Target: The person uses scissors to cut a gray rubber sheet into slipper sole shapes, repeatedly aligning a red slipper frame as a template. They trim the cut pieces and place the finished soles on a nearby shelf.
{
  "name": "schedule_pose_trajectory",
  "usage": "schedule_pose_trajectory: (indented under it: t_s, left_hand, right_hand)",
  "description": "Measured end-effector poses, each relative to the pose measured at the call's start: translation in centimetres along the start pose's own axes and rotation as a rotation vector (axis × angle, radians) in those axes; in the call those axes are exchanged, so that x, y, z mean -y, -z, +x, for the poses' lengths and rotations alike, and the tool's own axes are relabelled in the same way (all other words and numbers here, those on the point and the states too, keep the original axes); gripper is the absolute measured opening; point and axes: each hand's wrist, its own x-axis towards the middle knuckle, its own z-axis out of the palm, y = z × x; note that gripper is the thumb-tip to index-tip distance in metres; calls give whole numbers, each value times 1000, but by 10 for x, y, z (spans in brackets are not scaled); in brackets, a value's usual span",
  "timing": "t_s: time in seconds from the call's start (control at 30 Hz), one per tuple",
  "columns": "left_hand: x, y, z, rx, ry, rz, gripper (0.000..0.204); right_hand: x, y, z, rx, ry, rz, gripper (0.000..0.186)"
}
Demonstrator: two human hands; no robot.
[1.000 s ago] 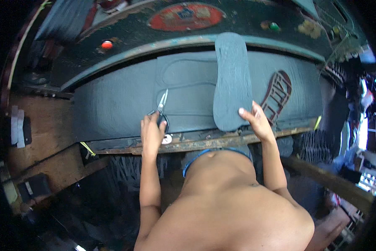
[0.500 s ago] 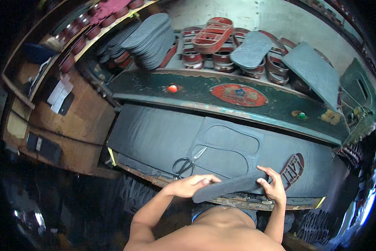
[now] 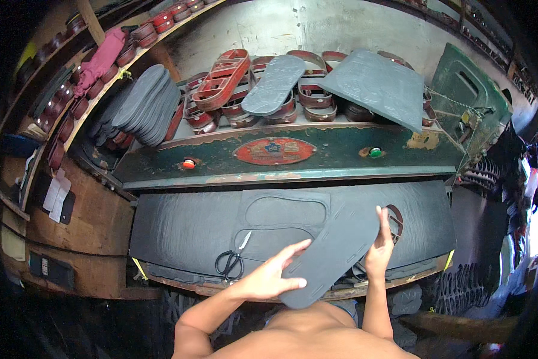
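My left hand (image 3: 278,275) grips the lower end of a flat grey sole (image 3: 334,245), thumb on its face and fingers at its side. My right hand (image 3: 379,248) holds the same sole along its right edge near the upper end. Black-handled scissors (image 3: 229,263) lie left of my hands on the grey board (image 3: 173,221), beside a grey sheet (image 3: 284,197) with sole outlines cut in it. A red-brown sole-shaped cutting die (image 3: 394,218) is partly hidden behind the held sole and my right hand.
A green machine (image 3: 206,152) with red and green buttons spans the back. Stacked soles (image 3: 146,105), red dies (image 3: 221,78) and a large grey sheet (image 3: 370,87) sit behind it. A wooden shelf unit (image 3: 80,227) stands at the left.
My left hand has let go of the scissors and taken hold of the sole, which has been tilted diagonally and turned face-up again. The view has lifted toward the back shelf.
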Motion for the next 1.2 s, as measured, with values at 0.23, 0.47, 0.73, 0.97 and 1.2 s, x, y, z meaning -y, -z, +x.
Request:
schedule_pose_trajectory:
  t_s: [0.23, 0.47, 0.73, 0.97, 1.2]
  left_hand:
    - [35, -25, 74, -81, -47, 156, 67]
    - [13, 2, 107, -47, -15, 530, 55]
    - [-131, 166, 199, -1191, -333, 1484, 63]
    - [-102, 119, 135, -1070, -615, 1326, 57]
    - [51, -23, 48, -350, -129, 926, 85]
  right_hand:
    - [-12, 13, -12, -166, -312, 486, 59]
    - [-11, 26, 10, -248, -329, 653, 54]
    - [-55, 21, 25, -72, -728, 1121, 42]
    - [-56, 3, 20, -89, -780, 1249, 44]
    - [-60, -26, 17, -88, -784, 1315, 56]
